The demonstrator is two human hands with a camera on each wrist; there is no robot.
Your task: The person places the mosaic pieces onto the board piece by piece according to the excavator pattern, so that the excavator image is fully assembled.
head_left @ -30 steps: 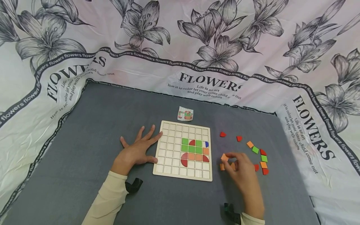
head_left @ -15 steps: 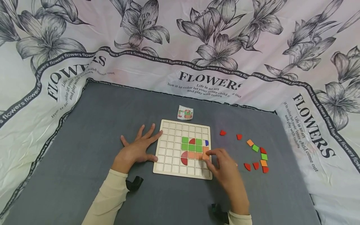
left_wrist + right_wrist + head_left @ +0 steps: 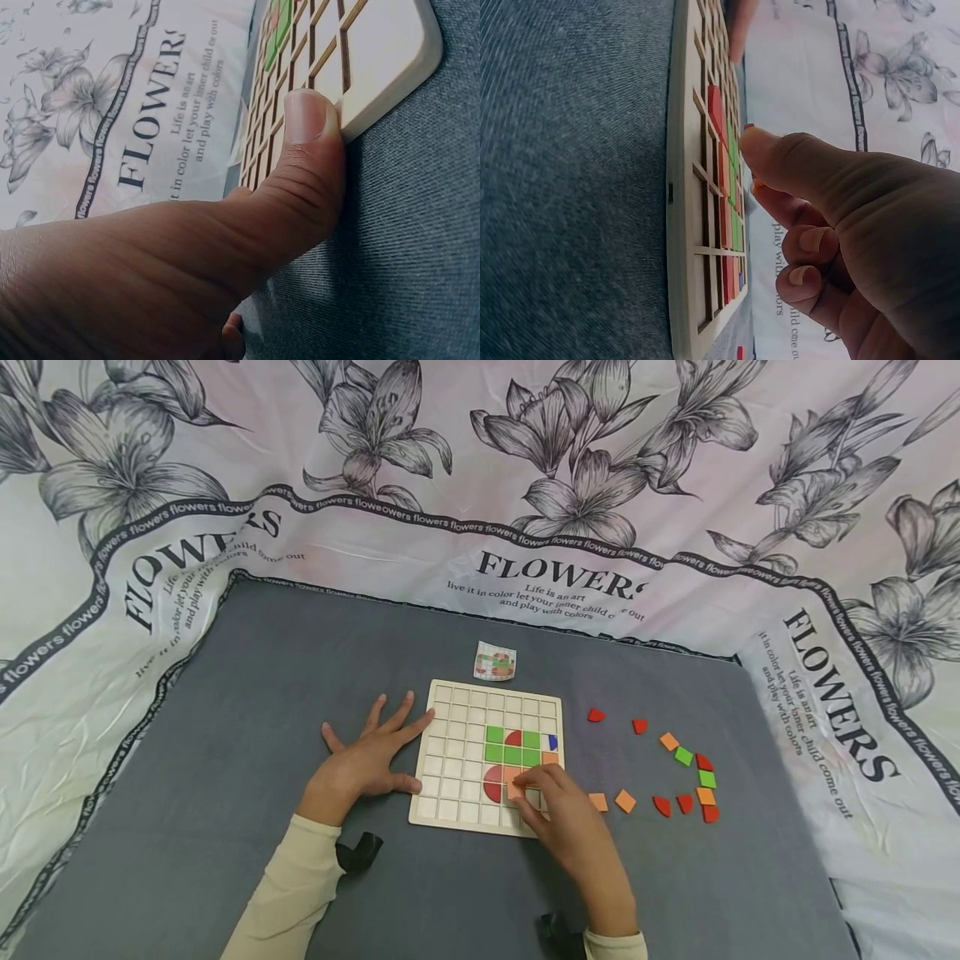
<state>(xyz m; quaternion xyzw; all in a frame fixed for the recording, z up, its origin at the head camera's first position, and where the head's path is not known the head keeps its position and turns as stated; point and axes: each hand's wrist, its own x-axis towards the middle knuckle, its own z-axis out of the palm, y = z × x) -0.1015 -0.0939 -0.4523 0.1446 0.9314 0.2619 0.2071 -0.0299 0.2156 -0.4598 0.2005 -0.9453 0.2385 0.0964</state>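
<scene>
My right grip (image 3: 567,814) is narrow, thumb and forefinger pinching one square orange tile (image 3: 514,789) above the lower right part of the board; whether it touches the wood I can't tell. The hand slants in from the near side of the desk (image 3: 247,693), knuckles up, and the right wrist view shows my other fingers curled back toward the palm.

My left grip (image 3: 365,764) lies palm down, fingers spread wide and holding nothing, its forefinger and thumb touching the left edge of the board (image 3: 454,747). A smooth cream sleeve (image 3: 285,889) covers that forearm, with a black fitting (image 3: 358,853) beside the wrist.

The board is pale, wood-like and square, with rounded corners and thin raised ribs dividing it into shallow cells. Some cells hold flat green squares, orange squares, red quarter-rounds and a small blue piece (image 3: 552,742).

Between the board and the desk's right edge lie loose tiles (image 3: 683,756), red, orange and green, most in a loose curve. A small printed card (image 3: 494,661) rests between the board and the far edge. The desk's covering is grey and finely woven; beyond its far edge rises creased white cloth (image 3: 420,556) printed with black line-drawn flowers.
</scene>
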